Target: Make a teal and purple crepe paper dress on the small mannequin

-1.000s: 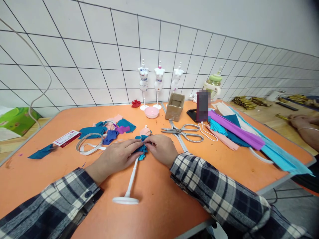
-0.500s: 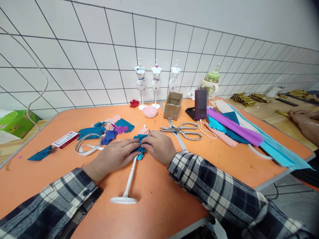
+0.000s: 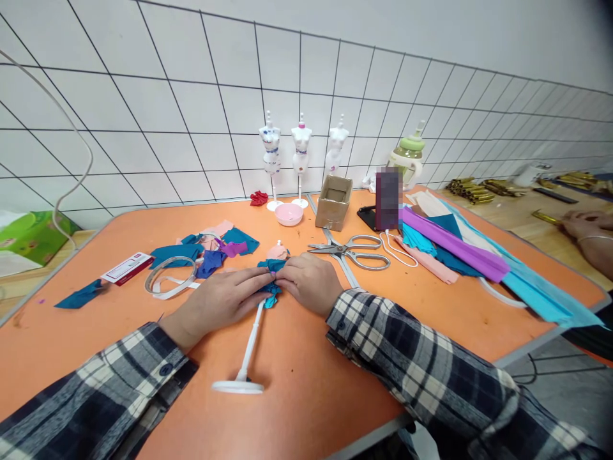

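A small mannequin on a white stand (image 3: pixel 249 348) lies tilted away from me, its round base toward the table's front. Blue crepe paper (image 3: pixel 274 264) wraps its body, most of which my fingers cover. From the left, my left hand (image 3: pixel 230 295) has its fingers closed around the paper-covered body. My right hand (image 3: pixel 309 281) pinches the paper from the other side, its fingertips meeting those of the left. Just beyond the hands a round peach piece (image 3: pixel 278 251) shows. To the right of my right hand lie metal scissors (image 3: pixel 353 251), blades pointing left.
Paper scraps (image 3: pixel 175 255), a tape roll (image 3: pixel 168 271) and a red-white box (image 3: pixel 127 268) lie left. Behind stand three mannequins (image 3: pixel 301 144), a pink bowl (image 3: pixel 288 215) and a cardboard box (image 3: pixel 334 203). Coloured paper strips (image 3: pixel 460 243) cover the right side; another person's hand (image 3: pixel 582 223) rests beyond.
Hardly anything differs. My right hand has shifted very slightly at the paper; the view has moved a touch, and the mannequin stays in place.
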The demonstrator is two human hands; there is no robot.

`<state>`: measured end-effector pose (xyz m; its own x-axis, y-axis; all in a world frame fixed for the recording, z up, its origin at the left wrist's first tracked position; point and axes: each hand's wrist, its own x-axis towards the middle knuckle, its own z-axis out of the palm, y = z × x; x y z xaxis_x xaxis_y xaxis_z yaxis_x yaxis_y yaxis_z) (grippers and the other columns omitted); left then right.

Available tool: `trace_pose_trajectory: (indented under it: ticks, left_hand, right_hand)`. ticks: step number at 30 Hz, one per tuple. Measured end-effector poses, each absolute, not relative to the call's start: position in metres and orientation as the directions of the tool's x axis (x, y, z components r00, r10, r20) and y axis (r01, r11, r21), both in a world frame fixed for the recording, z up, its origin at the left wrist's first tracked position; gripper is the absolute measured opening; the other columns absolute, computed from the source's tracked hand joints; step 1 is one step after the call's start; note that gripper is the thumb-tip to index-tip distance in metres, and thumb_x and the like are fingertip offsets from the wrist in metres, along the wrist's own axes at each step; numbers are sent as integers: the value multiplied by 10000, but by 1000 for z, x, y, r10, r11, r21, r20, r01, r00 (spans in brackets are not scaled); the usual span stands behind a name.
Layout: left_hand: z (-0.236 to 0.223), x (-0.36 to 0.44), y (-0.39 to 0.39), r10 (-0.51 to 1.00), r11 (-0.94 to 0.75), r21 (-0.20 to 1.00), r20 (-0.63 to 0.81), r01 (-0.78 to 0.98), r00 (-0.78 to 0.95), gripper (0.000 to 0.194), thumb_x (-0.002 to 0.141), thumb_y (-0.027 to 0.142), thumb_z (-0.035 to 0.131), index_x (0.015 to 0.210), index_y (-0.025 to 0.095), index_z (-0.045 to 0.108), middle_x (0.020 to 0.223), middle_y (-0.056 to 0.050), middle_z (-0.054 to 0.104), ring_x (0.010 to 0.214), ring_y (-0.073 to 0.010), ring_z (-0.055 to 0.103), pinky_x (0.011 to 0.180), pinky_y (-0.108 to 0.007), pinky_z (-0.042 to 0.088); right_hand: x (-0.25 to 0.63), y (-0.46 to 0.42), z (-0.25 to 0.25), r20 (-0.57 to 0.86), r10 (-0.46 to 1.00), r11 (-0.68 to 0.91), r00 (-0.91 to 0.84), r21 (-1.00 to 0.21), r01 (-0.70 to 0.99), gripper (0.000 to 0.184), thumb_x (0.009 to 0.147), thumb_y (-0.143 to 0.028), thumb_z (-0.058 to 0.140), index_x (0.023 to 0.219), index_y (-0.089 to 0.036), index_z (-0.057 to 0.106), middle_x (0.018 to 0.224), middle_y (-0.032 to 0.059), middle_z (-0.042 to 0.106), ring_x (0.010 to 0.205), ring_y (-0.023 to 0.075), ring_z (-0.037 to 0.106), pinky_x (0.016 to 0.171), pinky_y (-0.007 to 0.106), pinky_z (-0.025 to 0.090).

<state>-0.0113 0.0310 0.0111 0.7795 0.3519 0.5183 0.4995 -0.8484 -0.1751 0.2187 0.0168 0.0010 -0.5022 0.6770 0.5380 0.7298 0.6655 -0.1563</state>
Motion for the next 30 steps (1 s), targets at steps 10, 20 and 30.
trace_pose_trajectory:
  ticks: [10,20,30]
  left_hand:
    - [13,-14,33,363,-856,-165,481,489,798,277,974,316,516,1176,220,680,1161,-91,732,923,-204,731,698,-275,587]
    - [15,-13,31,380,-856,-153,463,494,801,266,981,308,505,1171,226,672,1170,-94,727,964,-208,724,771,-297,594]
    - [16,-14,28,402,-843,-146,469,518,786,267,981,311,504,1164,228,679,1179,-85,729,954,-194,728,759,-266,596]
  right_hand:
    - [223,24,3,547,733,609,-405,-262,748,259,884,-443,673,805,-200,629,823,12,660,779,155,566,669,284,328]
    - [228,27,4,603,624,737,-497,-243,631,253,965,-388,564,912,-191,714,874,33,727,826,158,631,754,269,414]
    - [248,11,11,561,591,783,-579,-225,580,259,903,-275,489,945,-215,737,747,34,700,699,161,618,664,280,428]
